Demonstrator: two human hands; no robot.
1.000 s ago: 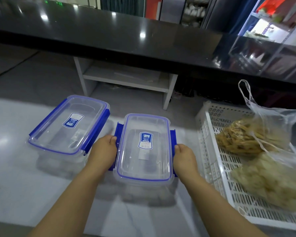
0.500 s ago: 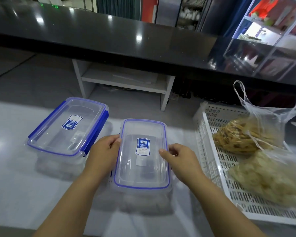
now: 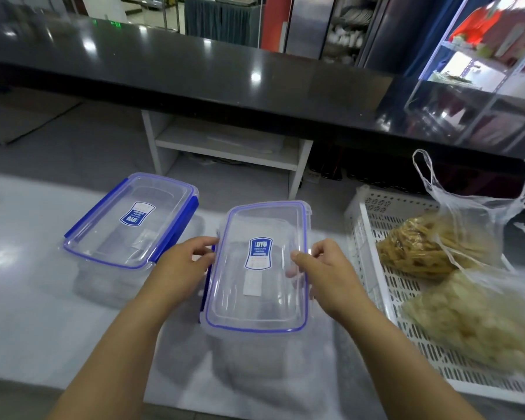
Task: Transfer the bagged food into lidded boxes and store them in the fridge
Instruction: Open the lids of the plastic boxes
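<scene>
Lifting clear rectangular blue-rimmed plastic lid [image 3: 258, 268] off near transparent box [image 3: 255, 359] at desk [image 3: 22, 298] front middle; opening step likely underway. Left hand [image 3: 181, 265] and right hand [image 3: 328, 274] fingers clamping on lid's long edges. Next: setting lid aside, avoiding second lidded clear box [image 3: 128, 225] crowding left, then reaching right. Clear bag of yellow strips [image 3: 422, 250] and clear bag of pale pieces [image 3: 473, 316] lying in white perforated basket [image 3: 373, 237] at desk right edge.
</scene>
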